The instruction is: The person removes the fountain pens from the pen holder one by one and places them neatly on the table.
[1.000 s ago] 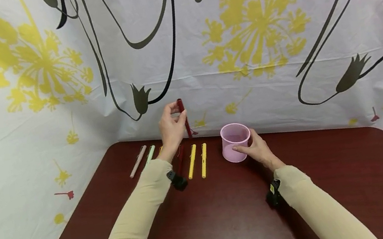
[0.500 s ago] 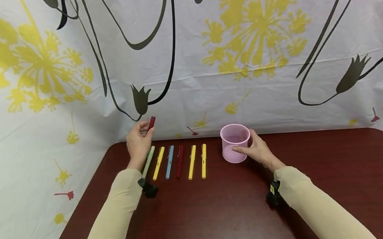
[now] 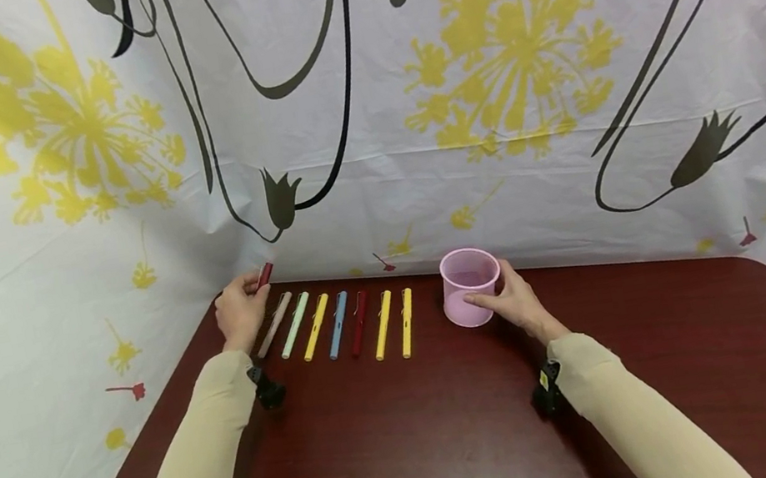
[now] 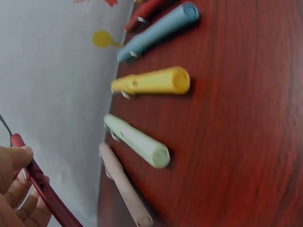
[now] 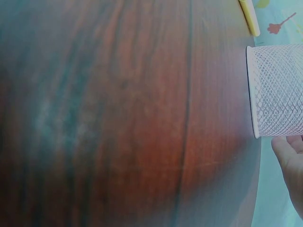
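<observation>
Between thumb and fingers my left hand pinches a dark red pen, held tilted just past the left end of a row of pens. That row starts with a pale pinkish pen, then a light green pen, a yellow pen and a blue pen. Further right lie a second dark red pen and two more yellow ones. My right hand grips the side of an upright pink mesh pen cup, thumb across its front; most of its fingers are hidden behind the cup.
The dark reddish wooden table reaches back to a white cloth printed with yellow flowers and dark stems. The cloth also hangs along the left side. The pen cup stands right of the row, near the back edge.
My left hand has carried the dark red pen leftward and down, from above the middle of the row to beyond its left end. My right hand and the cup have stayed put.
</observation>
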The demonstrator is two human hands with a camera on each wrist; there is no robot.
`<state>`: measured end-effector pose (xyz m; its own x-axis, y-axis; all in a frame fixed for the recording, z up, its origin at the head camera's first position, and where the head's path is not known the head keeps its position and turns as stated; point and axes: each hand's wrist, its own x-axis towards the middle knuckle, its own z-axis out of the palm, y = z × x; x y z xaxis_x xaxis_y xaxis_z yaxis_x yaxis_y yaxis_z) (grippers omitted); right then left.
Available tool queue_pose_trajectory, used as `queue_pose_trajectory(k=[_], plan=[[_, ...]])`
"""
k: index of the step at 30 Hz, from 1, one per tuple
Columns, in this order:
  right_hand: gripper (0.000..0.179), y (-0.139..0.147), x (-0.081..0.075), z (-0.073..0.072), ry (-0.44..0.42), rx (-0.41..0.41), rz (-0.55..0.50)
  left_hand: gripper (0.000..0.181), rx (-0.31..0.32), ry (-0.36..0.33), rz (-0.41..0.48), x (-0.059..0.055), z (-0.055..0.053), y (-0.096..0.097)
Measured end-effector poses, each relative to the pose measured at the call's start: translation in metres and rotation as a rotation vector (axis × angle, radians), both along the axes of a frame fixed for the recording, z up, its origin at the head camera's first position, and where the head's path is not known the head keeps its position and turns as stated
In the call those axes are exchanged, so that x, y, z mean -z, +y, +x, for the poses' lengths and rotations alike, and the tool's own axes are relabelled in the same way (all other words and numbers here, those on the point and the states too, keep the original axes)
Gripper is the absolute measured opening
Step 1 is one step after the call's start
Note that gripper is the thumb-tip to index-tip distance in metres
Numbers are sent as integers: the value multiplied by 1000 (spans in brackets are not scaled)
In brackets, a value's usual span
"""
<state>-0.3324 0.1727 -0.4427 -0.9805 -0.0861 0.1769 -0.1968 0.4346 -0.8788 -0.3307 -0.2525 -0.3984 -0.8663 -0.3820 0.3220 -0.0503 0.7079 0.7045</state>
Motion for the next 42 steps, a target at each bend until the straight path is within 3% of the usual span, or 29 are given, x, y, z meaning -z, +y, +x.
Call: queue_pose_trajectory(k=[9, 18, 42], plan=[[77, 0, -2, 1, 0, -4, -4, 27, -61, -60, -24, 10, 6, -14], [76, -1, 1, -1, -19, 1, 2, 30, -69, -101, -31, 24, -2, -21], [75, 0, 1, 0, 1, -19, -19, 31, -78, -157, -91, 35, -8, -16]])
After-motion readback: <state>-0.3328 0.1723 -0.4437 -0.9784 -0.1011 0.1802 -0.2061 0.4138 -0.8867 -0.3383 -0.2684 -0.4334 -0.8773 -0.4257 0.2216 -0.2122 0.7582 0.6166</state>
